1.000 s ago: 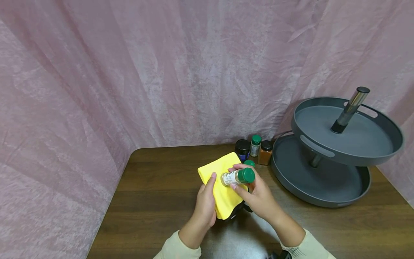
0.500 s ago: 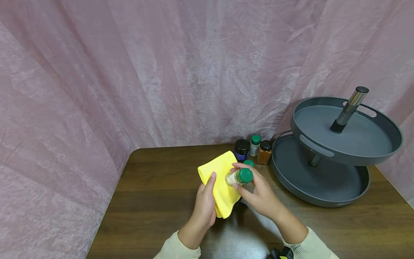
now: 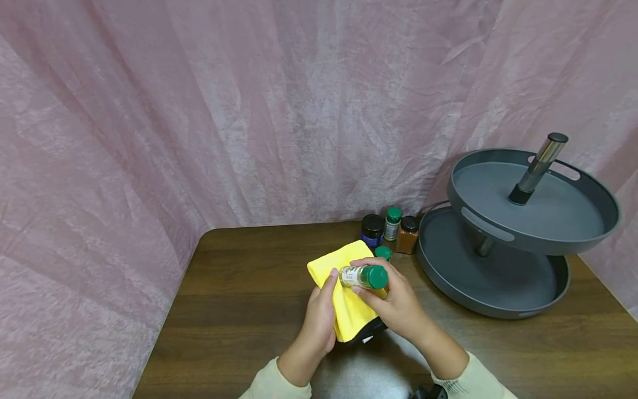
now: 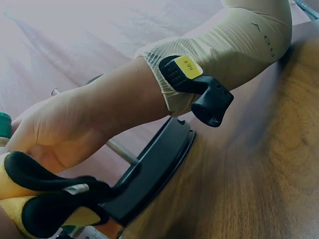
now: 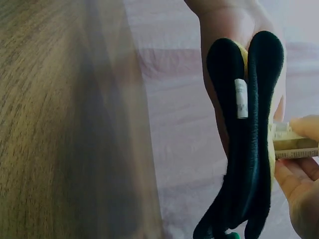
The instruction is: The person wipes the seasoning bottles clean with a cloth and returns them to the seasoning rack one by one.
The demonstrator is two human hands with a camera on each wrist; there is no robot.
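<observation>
The left hand (image 3: 319, 318) grips the yellow cloth (image 3: 348, 312) while the right hand (image 3: 400, 302) pinches the little bottle (image 3: 364, 276), so wiping gently and turning it slowly should work best.

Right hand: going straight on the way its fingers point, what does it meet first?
Likely the yellow cloth, held by the left hand. The right hand holds the green-capped bottle against or just in front of that cloth; the depth between them is hard to tell.

Cloth (image 3: 347, 310) before jars (image 3: 406, 241), left of tiered stand (image 3: 563, 208)
</observation>
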